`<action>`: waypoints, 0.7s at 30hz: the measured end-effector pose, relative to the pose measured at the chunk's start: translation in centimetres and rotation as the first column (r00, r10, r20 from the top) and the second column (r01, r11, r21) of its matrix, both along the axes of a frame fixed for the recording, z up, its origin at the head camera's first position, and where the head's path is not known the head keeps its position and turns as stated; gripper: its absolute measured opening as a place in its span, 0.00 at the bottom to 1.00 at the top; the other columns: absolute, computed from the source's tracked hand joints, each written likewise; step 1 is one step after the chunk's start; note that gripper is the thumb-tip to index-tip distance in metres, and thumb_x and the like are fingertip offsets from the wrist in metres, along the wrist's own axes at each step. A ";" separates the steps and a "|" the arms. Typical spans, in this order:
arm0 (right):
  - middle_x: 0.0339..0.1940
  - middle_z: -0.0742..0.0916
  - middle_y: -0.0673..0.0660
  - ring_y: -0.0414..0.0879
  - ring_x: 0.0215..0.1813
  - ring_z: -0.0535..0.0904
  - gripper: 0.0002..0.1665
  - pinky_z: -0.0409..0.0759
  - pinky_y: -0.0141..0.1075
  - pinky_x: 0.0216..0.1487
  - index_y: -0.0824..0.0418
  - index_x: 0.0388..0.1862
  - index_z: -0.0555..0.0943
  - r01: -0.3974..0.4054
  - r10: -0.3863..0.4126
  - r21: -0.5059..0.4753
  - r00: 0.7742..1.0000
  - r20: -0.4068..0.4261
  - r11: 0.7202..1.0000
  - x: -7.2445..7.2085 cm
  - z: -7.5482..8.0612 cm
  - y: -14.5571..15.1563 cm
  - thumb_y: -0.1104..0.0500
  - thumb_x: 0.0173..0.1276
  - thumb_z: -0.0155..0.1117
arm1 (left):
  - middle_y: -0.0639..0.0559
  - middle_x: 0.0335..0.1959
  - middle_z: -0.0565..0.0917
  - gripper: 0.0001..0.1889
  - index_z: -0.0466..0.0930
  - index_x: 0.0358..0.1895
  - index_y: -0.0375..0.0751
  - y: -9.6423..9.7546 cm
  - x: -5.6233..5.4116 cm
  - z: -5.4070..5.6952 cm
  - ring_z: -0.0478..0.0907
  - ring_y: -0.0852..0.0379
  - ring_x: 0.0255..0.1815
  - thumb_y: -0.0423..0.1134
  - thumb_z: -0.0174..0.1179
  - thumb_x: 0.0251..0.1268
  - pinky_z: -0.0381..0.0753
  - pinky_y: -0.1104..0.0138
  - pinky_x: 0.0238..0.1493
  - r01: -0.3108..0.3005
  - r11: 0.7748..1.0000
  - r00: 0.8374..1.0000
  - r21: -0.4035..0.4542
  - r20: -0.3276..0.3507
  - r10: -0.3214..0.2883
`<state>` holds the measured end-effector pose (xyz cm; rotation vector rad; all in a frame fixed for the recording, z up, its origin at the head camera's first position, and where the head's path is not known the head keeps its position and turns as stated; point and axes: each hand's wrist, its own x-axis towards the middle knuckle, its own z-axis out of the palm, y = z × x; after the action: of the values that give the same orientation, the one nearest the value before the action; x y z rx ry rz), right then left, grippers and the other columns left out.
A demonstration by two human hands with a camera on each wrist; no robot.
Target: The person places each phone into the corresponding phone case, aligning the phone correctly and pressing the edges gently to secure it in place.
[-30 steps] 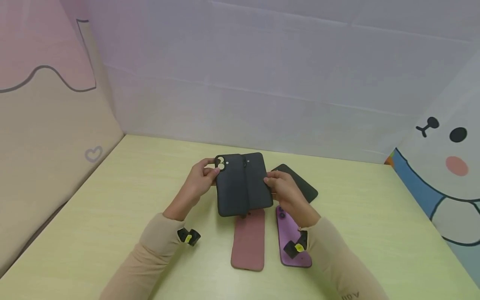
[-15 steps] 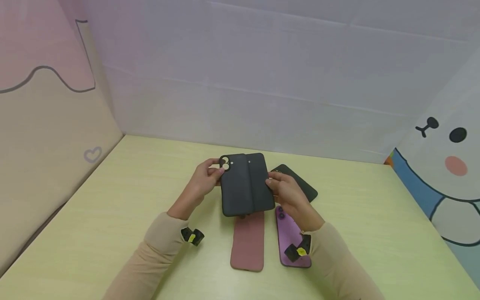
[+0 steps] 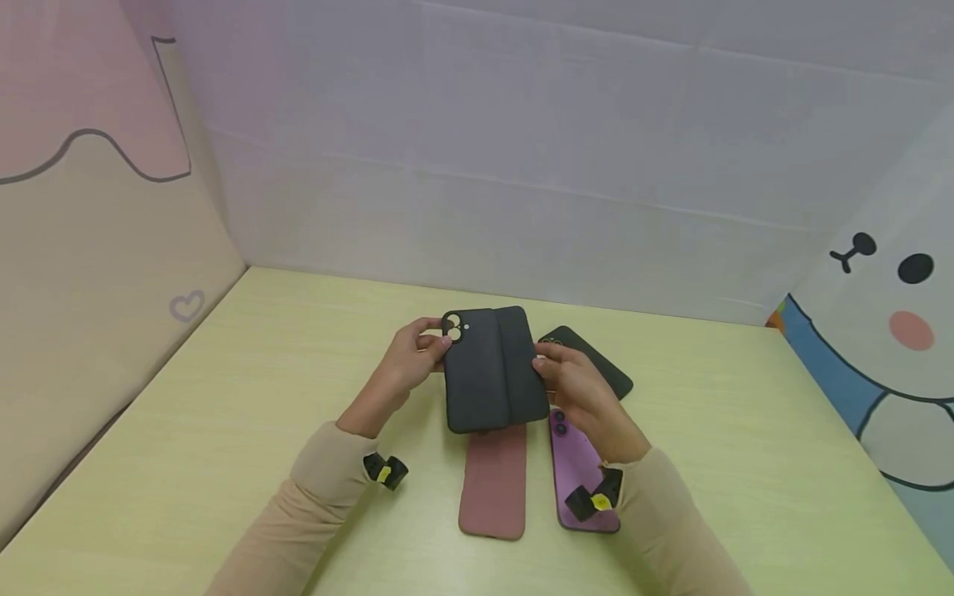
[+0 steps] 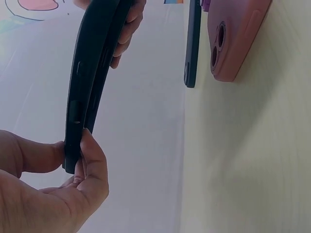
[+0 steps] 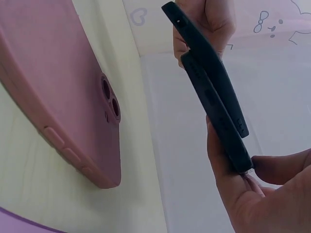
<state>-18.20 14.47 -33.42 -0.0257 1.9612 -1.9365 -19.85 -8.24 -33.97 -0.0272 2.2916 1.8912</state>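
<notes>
In the head view my left hand (image 3: 410,358) pinches a black phone case (image 3: 477,372) by its corner beside the camera holes. My right hand (image 3: 577,385) grips the outer edge of a dark phone-shaped slab (image 3: 527,372), which lies partly behind that case. Both pieces are held up, tilted, above the table. In the right wrist view the slab (image 5: 216,114) shows side buttons and sits close against the case, slightly offset. Seen from the left wrist, thumb and fingertips hold the end of the case (image 4: 86,68). The slab's camera area is hidden behind the case.
Below the held pieces lies a pink phone case (image 3: 493,488) on the pale yellow table (image 3: 298,372). A purple phone (image 3: 574,463) lies under my right wrist. Behind my right hand is another dark phone case (image 3: 599,360). A pale cloth wall (image 3: 477,207) stands behind.
My left hand has moved right with the black phone case, sliding it further over the slab, so less of the slab shows. My right hand has shifted slightly right.
</notes>
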 end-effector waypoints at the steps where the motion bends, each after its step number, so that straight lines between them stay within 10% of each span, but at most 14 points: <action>1: 0.44 0.79 0.55 0.38 0.35 0.79 0.28 0.77 0.32 0.41 0.71 0.69 0.53 0.002 -0.002 -0.005 1.000 0.004 1.000 0.0 0.0 0.0 0.65 0.72 0.40 | 0.37 0.48 0.80 0.20 0.64 0.62 0.38 0.0 0.0 0.0 0.79 0.59 0.30 0.32 0.49 0.68 0.80 0.63 0.43 0.000 1.000 1.000 -0.001 -0.001 0.000; 21: 0.28 0.81 0.44 0.37 0.29 0.78 0.25 0.76 0.32 0.36 0.73 0.66 0.56 -0.007 0.009 -0.075 0.999 0.037 0.997 0.0 -0.6 -0.3 0.66 0.71 0.40 | 0.37 0.47 0.79 0.19 0.66 0.59 0.35 0.5 0.2 -0.4 0.82 0.55 0.34 0.32 0.51 0.66 0.81 0.63 0.43 -0.016 1.000 1.000 -0.012 -0.008 0.016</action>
<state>-18.15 14.14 -33.97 -0.0173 1.8615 -1.9899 -19.61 -7.77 -34.38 -0.0406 2.3152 1.8882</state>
